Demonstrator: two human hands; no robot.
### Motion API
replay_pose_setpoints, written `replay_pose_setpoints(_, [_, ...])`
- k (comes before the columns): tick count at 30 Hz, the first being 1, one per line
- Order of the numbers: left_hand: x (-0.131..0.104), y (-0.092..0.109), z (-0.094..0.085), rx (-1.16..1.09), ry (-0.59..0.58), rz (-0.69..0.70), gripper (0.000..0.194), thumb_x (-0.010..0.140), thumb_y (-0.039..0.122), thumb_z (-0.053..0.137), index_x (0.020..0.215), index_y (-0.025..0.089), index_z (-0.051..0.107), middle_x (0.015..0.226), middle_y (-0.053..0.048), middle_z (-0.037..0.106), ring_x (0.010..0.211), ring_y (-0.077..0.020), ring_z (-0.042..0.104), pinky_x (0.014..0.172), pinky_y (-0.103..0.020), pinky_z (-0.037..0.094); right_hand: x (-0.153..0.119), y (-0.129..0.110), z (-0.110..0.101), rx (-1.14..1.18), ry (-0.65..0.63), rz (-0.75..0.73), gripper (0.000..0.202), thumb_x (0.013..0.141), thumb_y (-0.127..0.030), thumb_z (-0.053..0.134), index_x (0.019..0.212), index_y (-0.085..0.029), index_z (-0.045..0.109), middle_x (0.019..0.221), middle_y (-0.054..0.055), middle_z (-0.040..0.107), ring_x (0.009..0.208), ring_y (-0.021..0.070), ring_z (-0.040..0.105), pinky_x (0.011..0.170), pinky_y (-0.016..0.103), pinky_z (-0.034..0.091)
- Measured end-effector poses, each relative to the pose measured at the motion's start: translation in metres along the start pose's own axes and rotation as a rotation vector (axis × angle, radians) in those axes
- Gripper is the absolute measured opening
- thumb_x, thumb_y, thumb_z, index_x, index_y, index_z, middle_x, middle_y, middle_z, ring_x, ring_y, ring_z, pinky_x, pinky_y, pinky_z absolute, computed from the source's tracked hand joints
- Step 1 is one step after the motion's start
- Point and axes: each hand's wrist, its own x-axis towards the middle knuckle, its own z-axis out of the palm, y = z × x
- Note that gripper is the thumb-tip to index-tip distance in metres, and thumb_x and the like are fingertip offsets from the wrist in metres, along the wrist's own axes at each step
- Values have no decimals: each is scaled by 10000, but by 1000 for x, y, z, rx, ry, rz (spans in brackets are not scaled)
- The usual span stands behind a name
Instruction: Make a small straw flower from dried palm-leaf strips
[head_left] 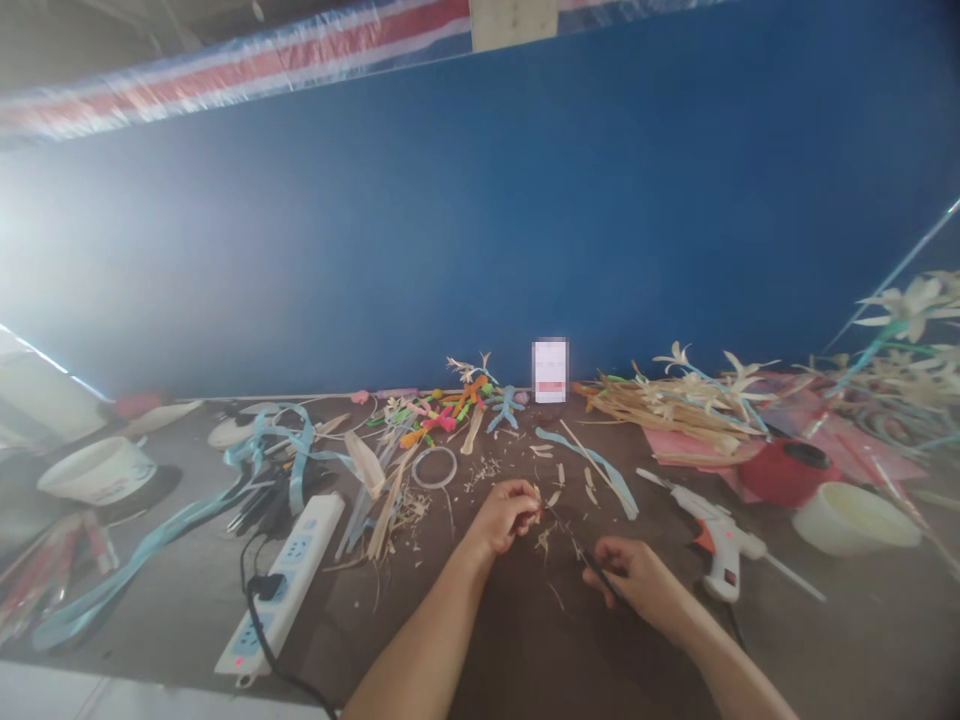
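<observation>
nearest, a white power strip point(301, 545) lies at a slant on the brown table point(525, 650), with a black plug point(266, 586) in it. the right hand point(630, 580) is curled around a dark slim tool point(598, 572), whose tip points toward the left hand point(514, 515). that left hand is narrow, its fingertips pinched on a small pale piece point(537, 493), mostly hidden, just ahead of the tool's tip. pale scraps point(542, 541) lie between the hands. to the right sits a white glue gun point(726, 555), near a cream bowl point(814, 520) and a red roll point(761, 475). beyond the left hand are a clear ring point(434, 486) and bright fuzzy pieces point(444, 420). farther right, dried stalks point(660, 415) lie heaped. a blurred lit screen point(550, 372) stands upright before the blue panel point(480, 230) at the back.
</observation>
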Motion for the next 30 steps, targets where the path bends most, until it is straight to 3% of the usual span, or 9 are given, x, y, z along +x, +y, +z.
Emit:
replay_pose_setpoints(20, [-1, 1, 3, 44, -28, -4, 137, 560, 203, 583, 603, 146, 466, 468, 32, 497, 350, -29, 332, 341, -156, 187, -2, -3, 0, 92, 8, -35, 262, 604, -329, 622, 555, -180, 413, 439, -81, 421, 388, 67, 406, 377, 164, 298])
replay_pose_setpoints(27, [-2, 3, 4, 76, -17, -7, 147, 550, 216, 586, 602, 141, 471, 462, 32, 493, 350, -31, 337, 345, -155, 190, -2, -1, -1, 88, 19, -19, 250, 624, -318, 610, 544, -176, 421, 399, -78, 435, 364, 66, 394, 369, 170, 267])
replay_pose_setpoints(30, [-2, 1, 4, 141, -28, 5, 128, 563, 218, 570, 611, 133, 488, 508, 5, 536, 367, -38, 367, 348, -158, 210, -2, -7, -1, 149, 84, -56, 186, 663, -315, 577, 615, -169, 472, 469, -50, 497, 443, 85, 459, 434, 183, 333])
